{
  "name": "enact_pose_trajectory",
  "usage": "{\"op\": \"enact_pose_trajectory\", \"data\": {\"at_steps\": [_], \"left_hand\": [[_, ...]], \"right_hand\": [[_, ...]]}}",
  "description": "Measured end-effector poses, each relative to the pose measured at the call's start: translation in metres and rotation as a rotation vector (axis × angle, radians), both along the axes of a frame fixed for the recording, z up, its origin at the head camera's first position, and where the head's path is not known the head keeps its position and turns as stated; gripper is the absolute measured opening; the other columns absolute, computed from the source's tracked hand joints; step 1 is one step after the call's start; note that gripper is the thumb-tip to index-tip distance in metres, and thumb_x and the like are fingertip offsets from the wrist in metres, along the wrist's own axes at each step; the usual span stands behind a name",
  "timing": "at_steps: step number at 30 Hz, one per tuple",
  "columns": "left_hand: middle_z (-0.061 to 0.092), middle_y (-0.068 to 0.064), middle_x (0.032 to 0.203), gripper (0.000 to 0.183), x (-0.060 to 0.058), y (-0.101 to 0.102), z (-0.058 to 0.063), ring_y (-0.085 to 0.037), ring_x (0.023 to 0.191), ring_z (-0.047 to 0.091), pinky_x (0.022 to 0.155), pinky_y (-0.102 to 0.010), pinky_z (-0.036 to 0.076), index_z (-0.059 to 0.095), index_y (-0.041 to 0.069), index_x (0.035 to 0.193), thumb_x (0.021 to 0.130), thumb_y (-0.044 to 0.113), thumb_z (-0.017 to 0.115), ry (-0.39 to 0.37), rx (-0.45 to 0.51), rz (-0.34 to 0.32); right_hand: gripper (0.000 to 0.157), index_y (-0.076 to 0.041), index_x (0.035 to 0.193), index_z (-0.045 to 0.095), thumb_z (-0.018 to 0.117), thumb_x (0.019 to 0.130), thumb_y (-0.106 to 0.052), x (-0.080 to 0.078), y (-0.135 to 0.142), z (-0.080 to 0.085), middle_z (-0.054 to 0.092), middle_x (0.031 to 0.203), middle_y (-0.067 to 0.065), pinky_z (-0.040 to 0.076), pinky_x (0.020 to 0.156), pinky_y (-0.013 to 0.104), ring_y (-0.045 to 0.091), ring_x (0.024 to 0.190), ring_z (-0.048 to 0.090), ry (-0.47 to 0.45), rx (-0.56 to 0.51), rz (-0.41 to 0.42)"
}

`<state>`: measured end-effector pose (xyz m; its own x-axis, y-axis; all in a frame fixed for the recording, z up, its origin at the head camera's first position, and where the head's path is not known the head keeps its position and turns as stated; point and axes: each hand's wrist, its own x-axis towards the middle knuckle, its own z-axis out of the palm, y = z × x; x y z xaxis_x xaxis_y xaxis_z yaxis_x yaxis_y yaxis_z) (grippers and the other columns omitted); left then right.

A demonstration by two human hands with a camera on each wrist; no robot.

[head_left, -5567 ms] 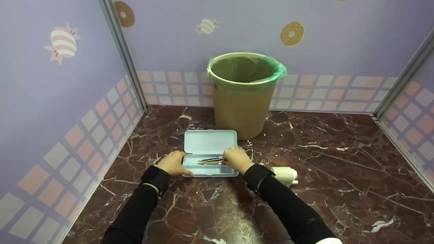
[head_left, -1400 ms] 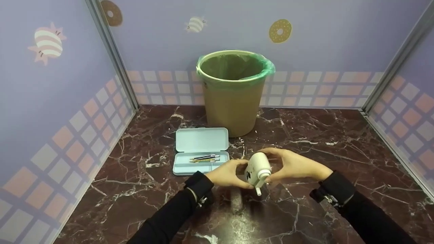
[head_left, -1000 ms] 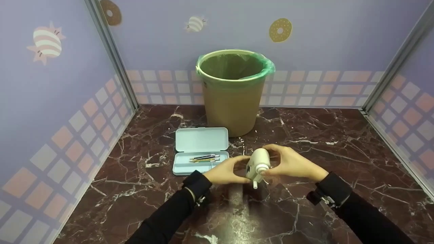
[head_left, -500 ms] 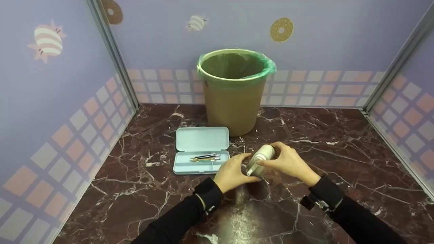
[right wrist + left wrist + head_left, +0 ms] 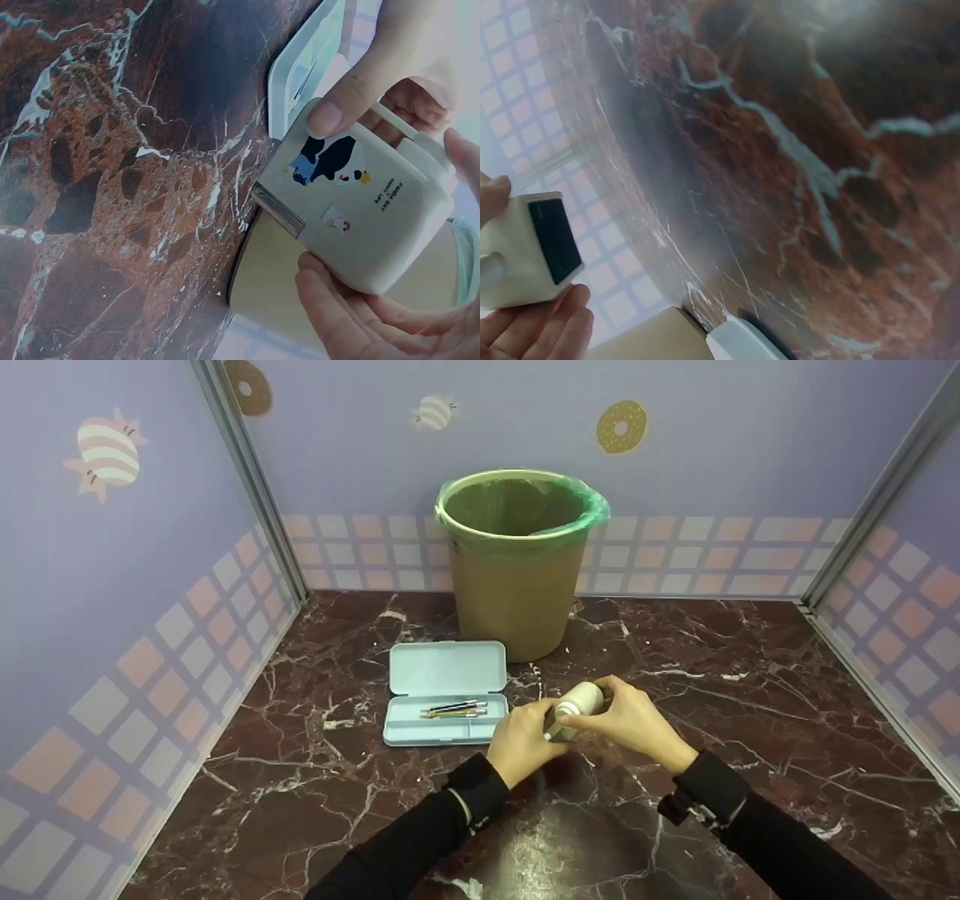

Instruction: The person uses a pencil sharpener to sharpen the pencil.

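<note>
Both hands hold a cream hand-crank pencil sharpener (image 5: 586, 699) above the dark marble surface, tilted, with its white crank toward the left hand. My left hand (image 5: 520, 740) grips it from the left; its thumb presses the face printed with a panda picture in the right wrist view. From the right, my right hand (image 5: 637, 722) holds the body, thumb near the crank end and fingers round the far side. A dark base panel (image 5: 556, 238) shows in the left wrist view. Left of the hands lies an open light-blue pencil case (image 5: 448, 667) with several slim pencils (image 5: 454, 709) in it.
A tall tan bin (image 5: 514, 592) with a green liner (image 5: 596, 510) stands behind the case, near the back wall. Patterned lilac panels (image 5: 735, 450) enclose the marble tabletop (image 5: 750, 690) at the back and both sides.
Earlier the right hand held the pencils over the case while the sharpener lay at right. Both hands then lifted the sharpener and turned its crank end leftward; the left hand has just closed in on it.
</note>
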<state>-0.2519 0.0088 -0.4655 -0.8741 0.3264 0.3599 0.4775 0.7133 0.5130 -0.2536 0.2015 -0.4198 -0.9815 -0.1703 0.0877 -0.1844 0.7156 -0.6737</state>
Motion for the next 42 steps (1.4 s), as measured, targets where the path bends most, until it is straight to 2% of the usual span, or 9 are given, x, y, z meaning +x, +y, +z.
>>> {"op": "enact_pose_trajectory", "data": {"at_steps": [5,8,13,17,20,25,33,37,42], "left_hand": [[0.079,-0.008,0.105,0.055,-0.004,-0.004,-0.003,-0.022,0.091,0.074,0.081,-0.033,0.059,0.07,0.007,0.122,0.073,0.018,0.09,-0.076,0.04,-0.01],[0.078,-0.01,0.107,0.056,-0.006,-0.009,-0.006,-0.022,0.092,0.073,0.082,-0.032,0.058,0.069,0.004,0.123,0.073,0.018,0.09,-0.123,0.085,-0.037],[0.077,-0.011,0.109,0.054,-0.011,-0.018,-0.012,-0.02,0.095,0.07,0.086,-0.028,0.056,0.07,0.002,0.119,0.072,0.017,0.09,-0.217,0.132,-0.142],[0.077,-0.011,0.112,0.054,-0.013,-0.024,-0.017,-0.017,0.097,0.068,0.09,-0.025,0.055,0.069,0.002,0.12,0.072,0.016,0.09,-0.312,0.124,-0.227],[0.077,-0.011,0.114,0.056,-0.013,-0.026,-0.021,-0.015,0.098,0.069,0.09,-0.024,0.055,0.068,0.002,0.123,0.072,0.015,0.09,-0.369,0.117,-0.265],[0.076,-0.01,0.117,0.056,-0.014,-0.028,-0.026,-0.016,0.101,0.069,0.093,-0.024,0.054,0.068,0.002,0.124,0.073,0.013,0.089,-0.412,0.121,-0.286],[0.077,-0.01,0.109,0.055,-0.015,-0.029,-0.025,-0.007,0.088,0.064,0.084,-0.02,0.054,0.069,0.002,0.12,0.072,0.014,0.09,-0.404,0.084,-0.282],[0.077,-0.01,0.106,0.055,-0.016,-0.029,-0.026,-0.007,0.085,0.063,0.083,-0.02,0.055,0.069,0.001,0.118,0.07,0.015,0.091,-0.386,0.057,-0.278],[0.077,-0.011,0.104,0.055,-0.016,-0.03,-0.026,-0.005,0.081,0.061,0.079,-0.018,0.054,0.069,0.001,0.117,0.069,0.013,0.092,-0.401,0.056,-0.271]], "right_hand": [[0.081,0.003,0.13,0.058,0.087,0.076,-0.05,0.002,0.002,-0.004,0.073,0.116,0.022,0.06,0.085,0.04,0.03,0.101,0.074,0.009,-0.007,0.069],[0.084,0.009,0.135,0.054,0.089,0.077,-0.041,0.002,0.006,-0.007,0.069,0.123,0.027,0.059,0.094,0.049,0.037,0.109,0.072,0.009,-0.016,0.149],[0.085,0.013,0.138,0.049,0.09,0.076,-0.027,-0.004,0.018,-0.019,0.066,0.13,0.03,0.054,0.102,0.057,0.044,0.118,0.067,-0.018,0.018,0.294],[0.082,0.011,0.138,0.051,0.09,0.075,-0.023,-0.012,0.027,-0.035,0.066,0.13,0.026,0.054,0.101,0.055,0.041,0.119,0.066,-0.064,0.079,0.389],[0.079,0.009,0.136,0.053,0.09,0.074,-0.023,-0.016,0.031,-0.048,0.068,0.128,0.023,0.055,0.1,0.054,0.039,0.118,0.067,-0.082,0.095,0.429],[0.074,0.006,0.132,0.058,0.091,0.074,-0.024,-0.019,0.03,-0.063,0.071,0.124,0.019,0.056,0.1,0.05,0.037,0.116,0.069,-0.1,0.043,0.439],[0.063,-0.001,0.13,0.063,0.089,0.078,-0.023,-0.02,0.024,-0.073,0.073,0.12,0.014,0.057,0.092,0.025,0.029,0.11,0.071,-0.119,-0.076,0.449],[0.06,-0.002,0.129,0.064,0.089,0.078,-0.023,-0.02,0.023,-0.076,0.074,0.119,0.013,0.057,0.092,0.024,0.027,0.108,0.072,-0.091,-0.079,0.45],[0.059,-0.003,0.129,0.065,0.088,0.079,-0.025,-0.019,0.022,-0.077,0.075,0.12,0.012,0.058,0.093,0.026,0.026,0.109,0.073,-0.074,-0.067,0.458]]}}
